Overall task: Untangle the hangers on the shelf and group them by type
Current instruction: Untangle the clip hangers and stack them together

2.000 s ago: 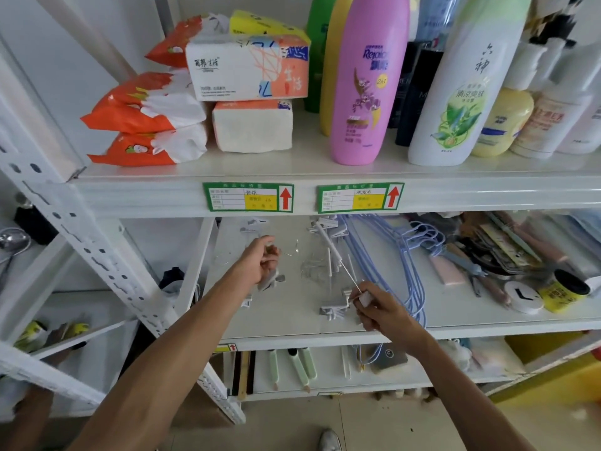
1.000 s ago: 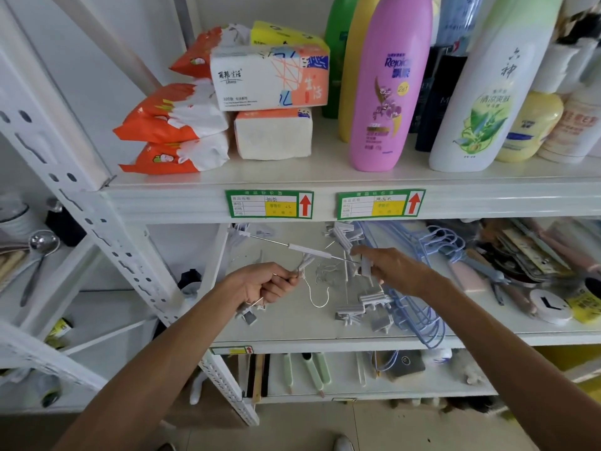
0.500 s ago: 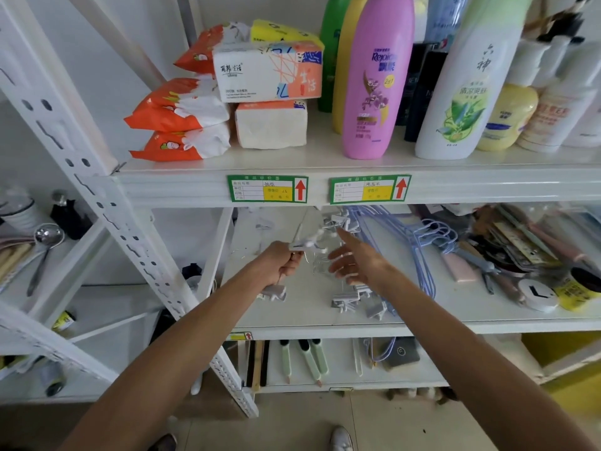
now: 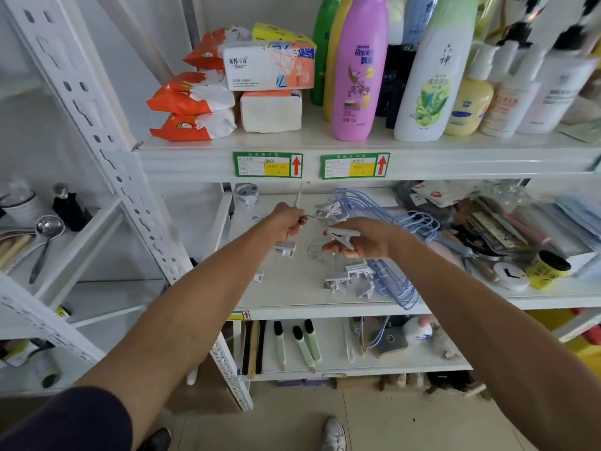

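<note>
On the middle shelf [image 4: 312,308], my left hand [image 4: 287,219] grips a white clip hanger [image 4: 297,199]. Its thin bar sticks up out of my fist and one clip [image 4: 286,248] hangs below it. My right hand [image 4: 364,240] is just to the right, fingers pointing left, pinching another white clip [image 4: 341,235] between them. Under that hand lies a clear plastic hanger [image 4: 316,249]. A tangle of white clip hangers [image 4: 348,278] sits near the shelf front. A stack of light blue wire hangers [image 4: 395,281] lies to its right, hooks toward the back.
Clutter fills the shelf's right side: a black-lidded yellow jar [image 4: 546,268], a round white disc [image 4: 510,275], packets. Bottles and tissue packs [image 4: 270,65] stand on the upper shelf. A tape roll [image 4: 246,193] is at the back left. The perforated upright [image 4: 107,151] stands left.
My left hand has lifted the clip hanger, whose bar now points up. My right hand, spread open half a second ago, has come forward and now has a white clip between its fingers.
</note>
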The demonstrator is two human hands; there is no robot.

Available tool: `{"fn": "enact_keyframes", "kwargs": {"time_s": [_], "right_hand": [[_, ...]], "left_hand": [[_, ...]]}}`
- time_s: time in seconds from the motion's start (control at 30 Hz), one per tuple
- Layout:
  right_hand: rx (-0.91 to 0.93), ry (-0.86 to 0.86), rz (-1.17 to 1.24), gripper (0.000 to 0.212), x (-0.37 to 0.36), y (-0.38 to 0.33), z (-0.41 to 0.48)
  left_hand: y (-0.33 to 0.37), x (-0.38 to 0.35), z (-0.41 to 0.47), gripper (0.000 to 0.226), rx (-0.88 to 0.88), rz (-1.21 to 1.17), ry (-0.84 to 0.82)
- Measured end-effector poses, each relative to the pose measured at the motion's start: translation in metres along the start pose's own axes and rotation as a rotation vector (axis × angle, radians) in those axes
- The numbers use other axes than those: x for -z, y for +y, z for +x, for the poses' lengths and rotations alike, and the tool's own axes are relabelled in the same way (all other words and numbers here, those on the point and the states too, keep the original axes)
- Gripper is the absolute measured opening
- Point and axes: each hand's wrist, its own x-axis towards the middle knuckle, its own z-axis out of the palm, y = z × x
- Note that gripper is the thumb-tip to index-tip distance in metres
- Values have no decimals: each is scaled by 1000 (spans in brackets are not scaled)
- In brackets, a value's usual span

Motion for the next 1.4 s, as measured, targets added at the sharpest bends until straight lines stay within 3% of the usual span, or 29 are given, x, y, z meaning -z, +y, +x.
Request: {"fn": "enact_keyframes", "kwargs": {"time_s": [0.1, 0.17, 0.3, 0.5, 0.63, 0.83, 1.03, 1.2, 1.4], "right_hand": [[21, 58, -55, 15, -5, 5, -15], [97, 185, -152, 15, -9, 10, -20], [243, 474, -418, 14, -14, 27, -22], [244, 764, -925, 24, 4, 48, 6], [205, 804, -1130, 25, 15, 54, 17], [127, 797, -1212, 30, 20, 58, 48], [157, 829, -1101, 28, 14, 62, 71], [92, 841, -1046, 33, 2, 67, 85], [-20, 883, -1167, 40, -4, 74, 92]], "left_hand": [[1, 0, -5, 24, -36, -43, 37], [-1, 1, -10, 26, -34, -44, 41], [-12, -4, -21, 23, -14, -36, 29], [-36, -7, -14, 25, -14, 17, 157], [-46, -5, -3, 15, 30, -54, 221], [-55, 3, 11, 20, 72, -92, 227], [-50, 8, 21, 22, 93, -174, 272], [-55, 8, 34, 20, 110, -229, 195], [-69, 15, 41, 23, 135, -240, 75]]}}
